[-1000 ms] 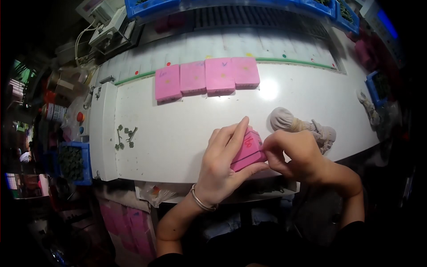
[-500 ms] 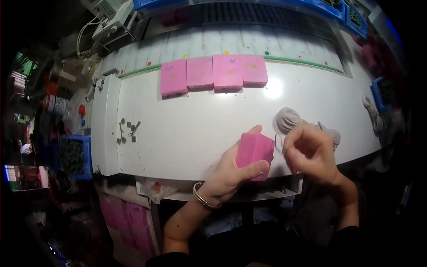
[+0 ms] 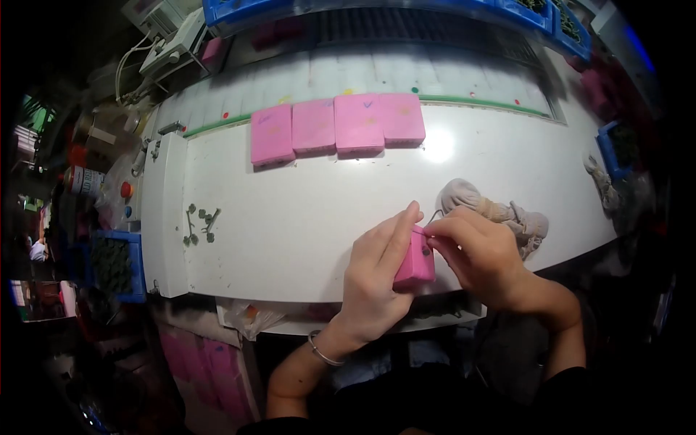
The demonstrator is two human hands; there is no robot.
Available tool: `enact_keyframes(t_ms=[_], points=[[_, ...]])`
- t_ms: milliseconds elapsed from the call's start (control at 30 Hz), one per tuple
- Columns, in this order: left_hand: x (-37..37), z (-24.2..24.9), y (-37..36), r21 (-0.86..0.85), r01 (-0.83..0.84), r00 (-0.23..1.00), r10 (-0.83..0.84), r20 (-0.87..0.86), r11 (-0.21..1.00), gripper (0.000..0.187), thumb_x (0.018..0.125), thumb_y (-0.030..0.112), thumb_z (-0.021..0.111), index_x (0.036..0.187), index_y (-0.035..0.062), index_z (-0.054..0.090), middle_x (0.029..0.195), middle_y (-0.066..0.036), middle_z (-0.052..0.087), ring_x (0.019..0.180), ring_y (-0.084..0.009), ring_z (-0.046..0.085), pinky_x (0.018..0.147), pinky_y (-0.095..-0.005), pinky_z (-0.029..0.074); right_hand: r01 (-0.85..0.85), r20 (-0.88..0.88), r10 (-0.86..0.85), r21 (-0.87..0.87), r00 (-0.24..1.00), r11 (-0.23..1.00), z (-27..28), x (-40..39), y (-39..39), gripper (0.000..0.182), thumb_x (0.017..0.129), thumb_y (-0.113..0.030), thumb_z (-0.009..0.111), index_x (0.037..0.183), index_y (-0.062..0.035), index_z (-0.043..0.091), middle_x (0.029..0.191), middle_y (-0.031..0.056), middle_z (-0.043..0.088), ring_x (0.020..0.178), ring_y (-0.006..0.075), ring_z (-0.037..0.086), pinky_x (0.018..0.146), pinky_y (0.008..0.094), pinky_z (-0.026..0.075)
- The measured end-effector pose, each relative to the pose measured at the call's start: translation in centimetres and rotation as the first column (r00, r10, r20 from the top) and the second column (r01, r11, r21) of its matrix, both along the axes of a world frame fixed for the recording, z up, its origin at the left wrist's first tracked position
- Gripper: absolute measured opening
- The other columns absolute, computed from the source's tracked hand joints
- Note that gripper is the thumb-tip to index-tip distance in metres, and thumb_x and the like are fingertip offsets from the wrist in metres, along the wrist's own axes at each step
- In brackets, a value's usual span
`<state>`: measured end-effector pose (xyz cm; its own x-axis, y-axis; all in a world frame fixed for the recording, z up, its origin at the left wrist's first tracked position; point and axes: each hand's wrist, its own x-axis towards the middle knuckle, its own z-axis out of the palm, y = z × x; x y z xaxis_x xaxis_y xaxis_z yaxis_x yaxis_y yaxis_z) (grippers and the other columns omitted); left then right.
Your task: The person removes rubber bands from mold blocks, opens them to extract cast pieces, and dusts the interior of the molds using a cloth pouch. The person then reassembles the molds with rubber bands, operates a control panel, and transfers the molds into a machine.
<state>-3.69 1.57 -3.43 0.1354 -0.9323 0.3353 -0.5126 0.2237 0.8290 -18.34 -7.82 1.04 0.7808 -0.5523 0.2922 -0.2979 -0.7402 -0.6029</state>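
Observation:
My left hand (image 3: 378, 272) is wrapped round a pink block (image 3: 415, 267) held above the front edge of the white table (image 3: 290, 225). On the block's right-hand side is a small dark spot. My right hand (image 3: 478, 250) pinches at the block's upper right edge, and a thin curved dark piece (image 3: 436, 215) shows by its fingertips. What exactly the fingertips hold is too small to tell. Just behind my right hand lies a greyish cloth bundle (image 3: 460, 194).
Four pink blocks (image 3: 359, 125) stand in a row near the green strip (image 3: 478, 103). Small green-grey pieces (image 3: 210, 223) lie at the left. A blue crate (image 3: 129, 264) is at the left edge, with more blue crates (image 3: 435, 9) along the back.
My right hand has moved left to touch the block. The block has been turned in my left hand, whose fingers now lie along its side. The whole view has shifted slightly.

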Motion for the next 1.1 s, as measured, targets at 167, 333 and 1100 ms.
enact_keyframes(t_ms=[167,333,1100], points=[[-0.2,0.2,-0.1,-0.033,-0.009,0.996,0.012,0.085,0.999,0.078,0.057,-0.007,0.063,0.132,0.0000,0.044,0.119,-0.016,0.054,0.106,-0.0311,0.053,0.090,-0.0369,0.041,-0.055,-0.096,0.043,-0.123,0.994,0.991,0.0,0.4,-0.1,0.017,0.074,-0.003,0.060,0.089,-0.0015,0.053,0.077,0.0122,0.052,0.065,0.0301,0.057,0.053,0.0366,0.046],[-0.2,0.2,0.1,-0.044,0.040,0.995,-0.036,0.088,0.998,0.077,0.058,-0.007,0.063,0.132,-0.0021,0.042,0.118,-0.018,0.053,0.105,-0.0320,0.053,0.090,-0.0379,0.042,-0.052,-0.115,0.050,-0.014,0.992,0.999,-0.2,0.5,-1.1,0.012,0.076,-0.003,0.059,0.086,-0.0014,0.053,0.073,0.0110,0.054,0.064,0.0301,0.058,0.053,0.0371,0.046],[0.0,0.6,-0.2,-0.055,0.148,0.982,-0.140,0.124,0.987,0.086,0.053,-0.008,0.066,0.134,-0.0083,0.035,0.138,-0.025,0.033,0.119,-0.0380,0.044,0.098,-0.0383,0.039,-0.013,-0.176,0.011,-0.007,0.984,1.000,-0.1,0.8,-1.9,0.008,0.079,-0.005,0.058,0.080,0.0011,0.053,0.069,0.0151,0.058,0.065,0.0346,0.057,0.058,0.0401,0.046]])
